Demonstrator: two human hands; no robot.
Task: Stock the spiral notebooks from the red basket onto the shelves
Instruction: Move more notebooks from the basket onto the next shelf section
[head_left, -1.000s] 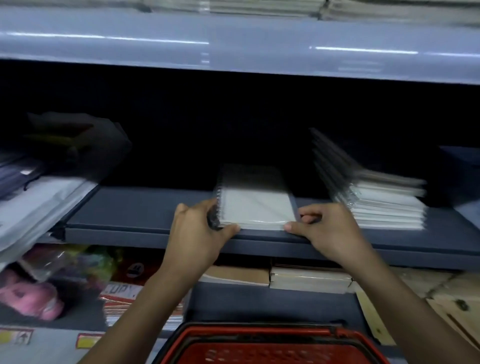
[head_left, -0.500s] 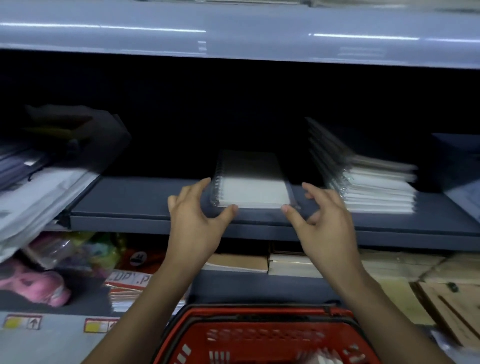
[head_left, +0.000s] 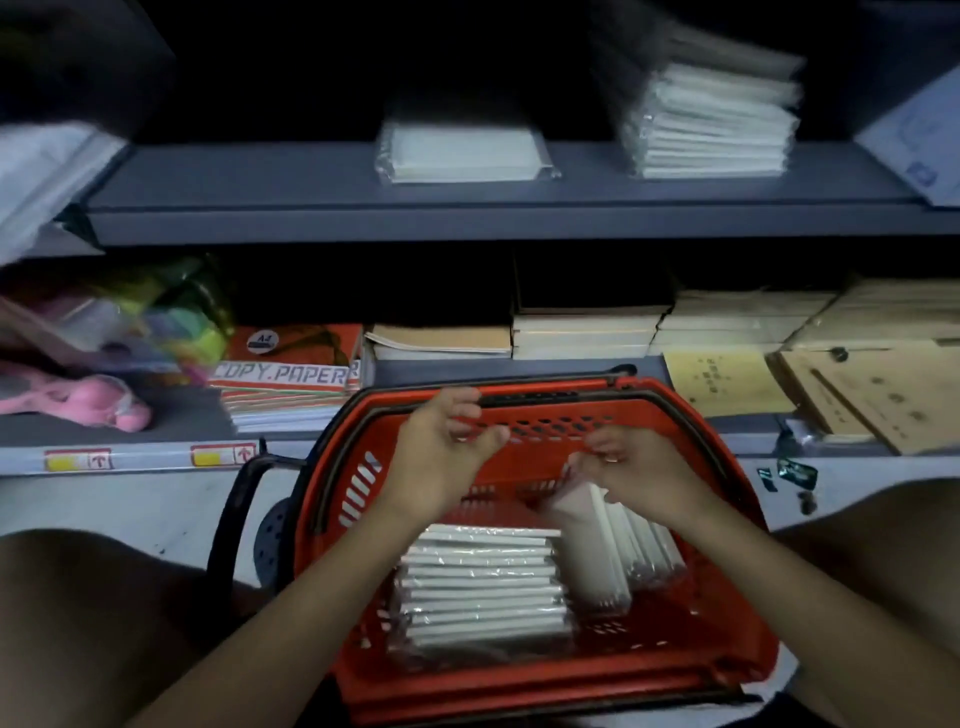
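The red basket (head_left: 545, 675) stands on the floor between my knees. Inside it lies a flat stack of wrapped white spiral notebooks (head_left: 483, 587), with several more notebooks (head_left: 639, 551) leaning on edge to its right. My right hand (head_left: 639, 473) has its fingers curled on the top edge of the frontmost leaning notebook (head_left: 576, 499). My left hand (head_left: 447, 452) hovers over the basket's far rim, fingers apart and holding nothing. On the grey shelf (head_left: 260, 182) above lies a single wrapped notebook (head_left: 462, 150), and to its right a taller stack of notebooks (head_left: 711, 124).
The lower shelf holds copy paper packs (head_left: 291, 374), a pink item (head_left: 93, 400), paper pads (head_left: 582, 332) and brown envelopes (head_left: 878, 405). The basket's black handle (head_left: 234, 509) sticks out to the left. White bags (head_left: 47, 171) overhang the upper shelf's left end.
Both hands left the notebook on the shelf and dropped to the basket. My view tilted down. My right hand closed on a leaning notebook.
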